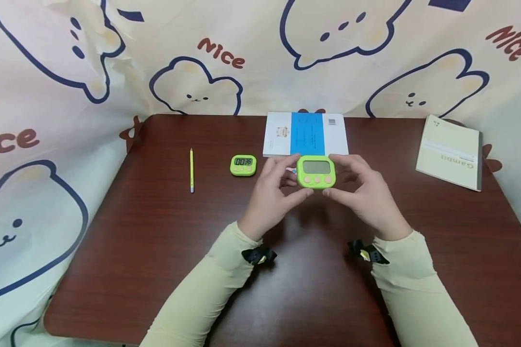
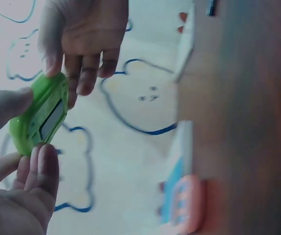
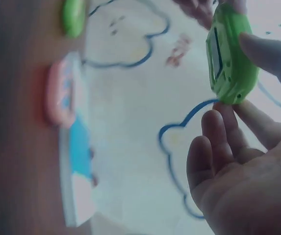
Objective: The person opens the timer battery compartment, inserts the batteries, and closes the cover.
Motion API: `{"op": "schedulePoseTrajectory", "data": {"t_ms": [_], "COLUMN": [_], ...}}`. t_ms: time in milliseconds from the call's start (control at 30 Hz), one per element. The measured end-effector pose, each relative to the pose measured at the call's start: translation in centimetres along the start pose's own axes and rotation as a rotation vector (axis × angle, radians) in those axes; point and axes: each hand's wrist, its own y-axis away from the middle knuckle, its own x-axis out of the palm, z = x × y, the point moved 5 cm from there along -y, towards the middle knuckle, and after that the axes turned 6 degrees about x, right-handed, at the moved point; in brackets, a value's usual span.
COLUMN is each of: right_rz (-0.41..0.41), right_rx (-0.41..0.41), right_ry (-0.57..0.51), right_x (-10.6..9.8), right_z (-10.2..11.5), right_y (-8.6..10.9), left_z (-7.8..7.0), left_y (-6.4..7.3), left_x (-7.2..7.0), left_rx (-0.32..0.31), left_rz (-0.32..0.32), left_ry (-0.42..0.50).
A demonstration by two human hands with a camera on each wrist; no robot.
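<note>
Green timer, lengthwise horiz., scrn twd person

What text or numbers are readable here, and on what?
"Nice": backdrop cloth, twice whole, once cut off to "ice" at the left edge.
"0036": display of the green timer lying on the table, any colon unclear.
"Gambit": cream notebook, upside down.
Too small: print on the white-and-blue book.
Held green timer: no digits visible.
</note>
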Motion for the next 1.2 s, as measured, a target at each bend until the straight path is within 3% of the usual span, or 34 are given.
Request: {"op": "schedulePoseTrajectory", "data": {"t_ms": [200, 367, 533, 867, 1200], "right_rz": [-0.039, -0.072, -0.053, -0.076, -0.111], "right_rx": [-0.065, -0.112, -0.148, -0.203, -0.213], "right_ry": [-0.079, -0.127, -0.156, -0.265, -0.263], "right_x": [0.2, 0.1, -0.2, -0.1, 0.2], "right_z": [2.9, 4.1, 4.5, 4.7, 4.7], "right_y": [1.5, 2.5, 2.8, 3.2, 3.3], "left_z": [-2.8, -3.8, -4.2, -3.8, -3.8], "left_y": [0.8, 1.2, 1.3, 1.4, 1.3], "left_x": [-2.3, -2.6, -2.7, -2.8, -3.1], "left_rx": [0.087, 0.160, 0.206, 0.183, 0.191], "left_rz": [-0.013, -0.002, 0.003, 0.044, 0.051], "left_ry": [-0.016, 0.036, 0.040, 0.057, 0.052]}}
